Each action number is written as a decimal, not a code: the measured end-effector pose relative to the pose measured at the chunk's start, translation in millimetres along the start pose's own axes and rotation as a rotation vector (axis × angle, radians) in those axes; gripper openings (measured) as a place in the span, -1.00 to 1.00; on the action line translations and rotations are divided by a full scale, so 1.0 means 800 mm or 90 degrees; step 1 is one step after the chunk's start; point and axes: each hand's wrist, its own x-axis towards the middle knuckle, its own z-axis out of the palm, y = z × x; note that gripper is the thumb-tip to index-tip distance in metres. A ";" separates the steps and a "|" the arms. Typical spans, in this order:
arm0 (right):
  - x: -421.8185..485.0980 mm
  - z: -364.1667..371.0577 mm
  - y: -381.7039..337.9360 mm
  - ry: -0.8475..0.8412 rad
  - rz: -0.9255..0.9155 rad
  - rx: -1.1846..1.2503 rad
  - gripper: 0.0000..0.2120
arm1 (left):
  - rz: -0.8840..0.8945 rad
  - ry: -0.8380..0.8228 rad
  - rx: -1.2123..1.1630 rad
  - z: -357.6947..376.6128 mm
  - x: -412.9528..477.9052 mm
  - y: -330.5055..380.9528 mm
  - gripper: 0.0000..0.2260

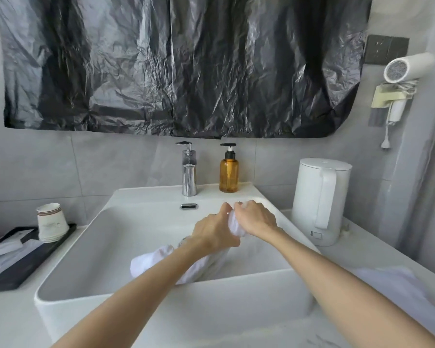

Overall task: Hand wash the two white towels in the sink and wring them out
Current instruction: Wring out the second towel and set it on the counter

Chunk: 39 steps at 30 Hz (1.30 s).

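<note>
Over the white rectangular sink (86, 249) both my hands grip one twisted white towel (161, 259). My left hand (215, 232) is curled round its middle. My right hand (255, 218) is curled round its upper end, right beside the left. The towel's loose lower end hangs down into the basin under my left forearm. A second white towel (392, 285) lies blurred on the counter at the right, beside my right forearm. The chrome faucet (189, 172) stands behind the basin; no water stream is visible.
An amber pump bottle (228, 174) stands right of the faucet. A white electric kettle (320, 199) sits on the right counter. At the left are a black tray (23, 267) and stacked paper cups (51, 222). A hair dryer (402, 69) hangs on the right wall.
</note>
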 end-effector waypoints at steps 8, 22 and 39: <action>0.004 -0.002 0.000 -0.276 0.191 0.156 -0.71 | 0.024 -0.003 0.016 0.009 0.003 -0.010 -0.58; -0.002 0.007 -0.008 0.081 -0.201 0.128 -0.52 | -0.080 -0.122 -0.352 0.000 0.009 -0.030 -0.74; 0.006 -0.013 -0.011 -0.229 0.258 0.231 -0.76 | -0.035 -0.136 -0.229 0.005 0.004 -0.030 -0.40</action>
